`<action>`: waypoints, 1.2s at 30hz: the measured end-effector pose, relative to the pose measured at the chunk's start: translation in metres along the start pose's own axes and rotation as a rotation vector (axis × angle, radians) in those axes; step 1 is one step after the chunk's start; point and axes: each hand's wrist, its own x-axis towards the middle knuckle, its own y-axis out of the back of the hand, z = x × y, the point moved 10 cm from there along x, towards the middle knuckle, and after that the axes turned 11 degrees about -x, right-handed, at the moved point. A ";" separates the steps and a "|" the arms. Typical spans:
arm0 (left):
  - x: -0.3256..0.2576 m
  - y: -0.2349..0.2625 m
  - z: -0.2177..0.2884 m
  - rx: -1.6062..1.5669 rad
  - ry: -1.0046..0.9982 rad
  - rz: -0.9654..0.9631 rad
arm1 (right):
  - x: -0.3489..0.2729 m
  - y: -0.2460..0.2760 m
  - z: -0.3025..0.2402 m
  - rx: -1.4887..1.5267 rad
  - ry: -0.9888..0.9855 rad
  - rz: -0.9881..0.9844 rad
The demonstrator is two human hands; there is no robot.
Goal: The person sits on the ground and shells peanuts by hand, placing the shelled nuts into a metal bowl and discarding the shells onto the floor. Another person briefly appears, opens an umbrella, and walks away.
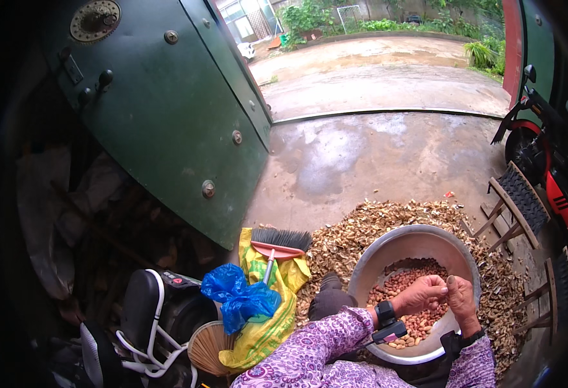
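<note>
A large metal bowl (pixel 394 249) sits in front of me, holding shelled pinkish peanuts (pixel 403 279). Both hands hover over it, meeting at the fingertips. My left hand (pixel 419 294) and my right hand (pixel 461 299) pinch something small between them, probably a peanut; it is too small to tell. Both forearms wear purple patterned sleeves, with a black band on each wrist. A heap of empty peanut shells (pixel 361 226) surrounds the bowl on the concrete floor.
A yellow sack (pixel 277 284) with a hand broom (pixel 280 242) on it lies to the left, beside a blue plastic bag (pixel 240 299) and a woven fan (pixel 207 349). A green metal door (pixel 167 116) stands open at left. Small wooden stools (pixel 516 204) and a red scooter (pixel 555 174) are at right.
</note>
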 end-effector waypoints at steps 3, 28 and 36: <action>0.000 -0.001 0.000 0.003 0.002 -0.011 | 0.001 0.000 0.002 0.007 0.001 0.000; -0.002 0.010 -0.009 -0.174 -0.003 -0.018 | -0.008 0.007 -0.039 -0.441 0.203 0.232; -0.004 0.008 -0.006 -0.075 -0.026 0.040 | -0.002 0.002 -0.022 -0.356 0.153 0.148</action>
